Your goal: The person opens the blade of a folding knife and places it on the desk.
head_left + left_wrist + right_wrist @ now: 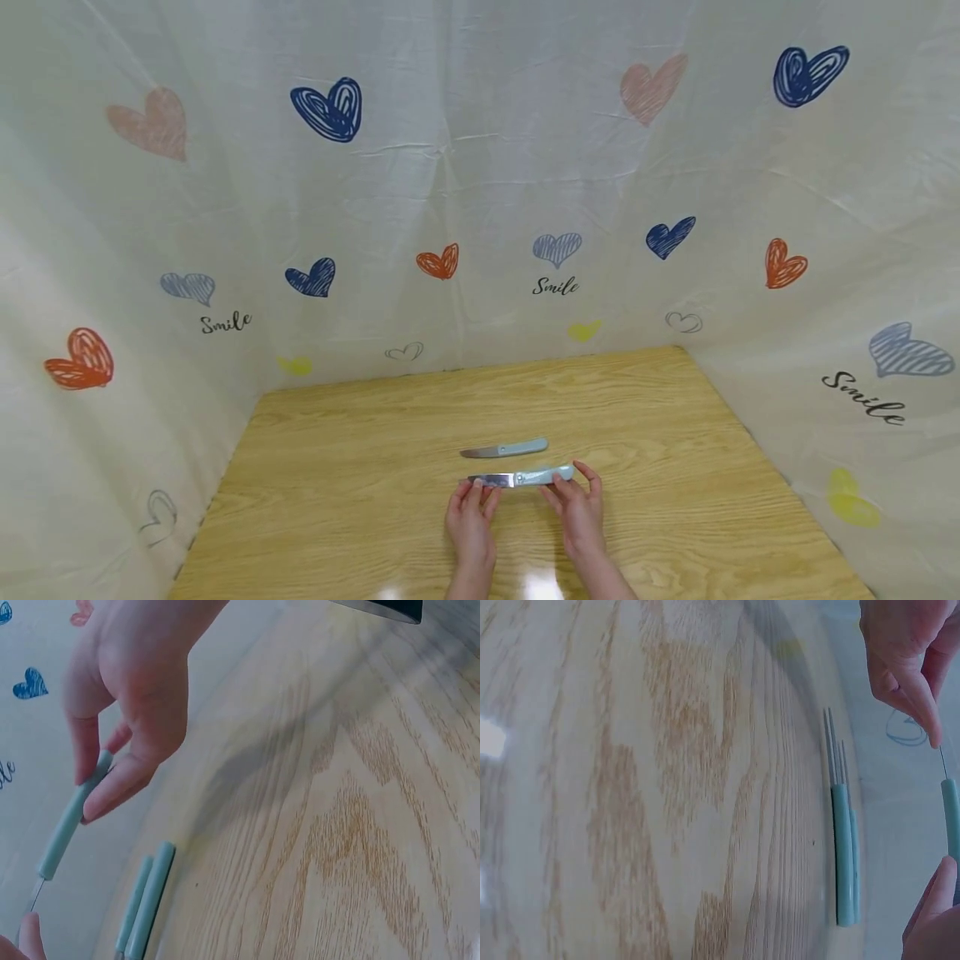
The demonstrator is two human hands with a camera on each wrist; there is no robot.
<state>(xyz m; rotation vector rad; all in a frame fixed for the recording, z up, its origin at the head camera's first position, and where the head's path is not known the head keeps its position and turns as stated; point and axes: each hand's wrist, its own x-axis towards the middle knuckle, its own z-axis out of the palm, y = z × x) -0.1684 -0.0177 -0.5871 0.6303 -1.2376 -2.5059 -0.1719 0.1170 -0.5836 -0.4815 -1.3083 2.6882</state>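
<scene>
A knife with a pale teal handle is held level in front of me between both hands. My left hand pinches its shiny blade near the tip. My right hand grips the end of the handle with thumb and fingers. Just beyond it, a similar knife lies on the table, its blade pointing left. The wrist views show two teal handles side by side on the table, the farther one partly hidden. Above them, the held knife is raised clear of the wood.
The wood-grain table has a glossy top with bright reflections near its front edge. A pale curtain printed with hearts and the word Smile hangs behind and along both sides. A dark-rimmed object shows at the top of the left wrist view.
</scene>
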